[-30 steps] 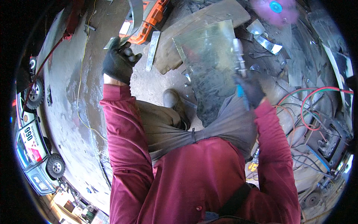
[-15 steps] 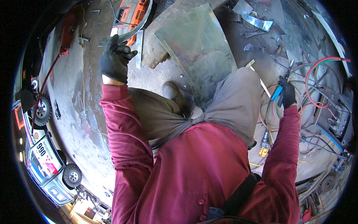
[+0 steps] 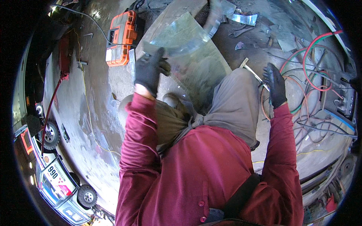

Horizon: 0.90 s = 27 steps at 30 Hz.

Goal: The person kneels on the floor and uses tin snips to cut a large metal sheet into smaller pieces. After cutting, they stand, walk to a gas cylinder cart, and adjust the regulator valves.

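Note:
My left hand point(image 3: 150, 71), in a black glove, is closed on one end of a curved sheet-metal strip point(image 3: 188, 48). The strip is blurred and arcs over a large flat metal sheet point(image 3: 201, 62), which leans by my knees. My right hand point(image 3: 275, 84), gloved in black too, has its fingers stretched out and holds nothing that I can see. Just left of its fingers lies a hammer point(image 3: 257, 76) with a pale handle, beside my right knee.
An orange and grey toolbox point(image 3: 122, 37) stands ahead on the left. Red and green hoses point(image 3: 307, 73) coil at the right by a grey machine point(image 3: 343, 98). Metal offcuts point(image 3: 243, 19) lie far ahead. A yellow cord point(image 3: 85, 96) and a toy-like vehicle point(image 3: 56, 177) are at the left.
My left hand has moved right, swinging the curved strip across the metal sheet. My right hand has shifted left toward the hammer, and the blue-handled snips it held no longer show.

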### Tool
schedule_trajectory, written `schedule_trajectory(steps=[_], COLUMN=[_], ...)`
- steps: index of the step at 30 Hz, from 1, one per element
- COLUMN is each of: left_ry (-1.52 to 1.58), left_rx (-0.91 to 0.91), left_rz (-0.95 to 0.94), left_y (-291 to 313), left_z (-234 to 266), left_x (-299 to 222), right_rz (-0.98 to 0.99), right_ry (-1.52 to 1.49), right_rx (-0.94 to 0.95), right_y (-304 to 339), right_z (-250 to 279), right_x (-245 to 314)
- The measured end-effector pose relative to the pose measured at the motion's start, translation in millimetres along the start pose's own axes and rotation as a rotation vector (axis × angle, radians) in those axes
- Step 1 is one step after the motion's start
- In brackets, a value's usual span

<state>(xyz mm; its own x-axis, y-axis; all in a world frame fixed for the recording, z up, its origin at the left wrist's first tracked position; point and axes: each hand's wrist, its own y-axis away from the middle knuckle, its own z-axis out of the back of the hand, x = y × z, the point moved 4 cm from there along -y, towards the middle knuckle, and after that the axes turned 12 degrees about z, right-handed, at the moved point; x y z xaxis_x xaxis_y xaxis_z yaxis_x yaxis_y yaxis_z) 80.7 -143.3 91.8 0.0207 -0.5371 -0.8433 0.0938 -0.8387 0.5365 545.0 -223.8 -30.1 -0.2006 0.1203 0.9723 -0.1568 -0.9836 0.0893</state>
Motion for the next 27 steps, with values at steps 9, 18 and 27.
schedule_trajectory(steps=[9,18,27], left_ry=[-0.419,-0.446,-0.657], left_rx=[0.199,0.302,-0.078], left_rz=[-0.066,-0.122,-0.106], left_y=[50.5,32.1,-76.6], left_z=[-112.8,-46.5,93.0], left_x=[31.4,-24.9,-50.4], right_rz=[0.152,-0.093,0.003], right_ry=[-0.365,-1.219,-0.365], right_rx=[0.168,-0.021,-0.020], right_y=[6.9,-29.8,-21.8], right_z=[-68.7,3.7,-49.3], right_x=[99.8,12.0,45.5])
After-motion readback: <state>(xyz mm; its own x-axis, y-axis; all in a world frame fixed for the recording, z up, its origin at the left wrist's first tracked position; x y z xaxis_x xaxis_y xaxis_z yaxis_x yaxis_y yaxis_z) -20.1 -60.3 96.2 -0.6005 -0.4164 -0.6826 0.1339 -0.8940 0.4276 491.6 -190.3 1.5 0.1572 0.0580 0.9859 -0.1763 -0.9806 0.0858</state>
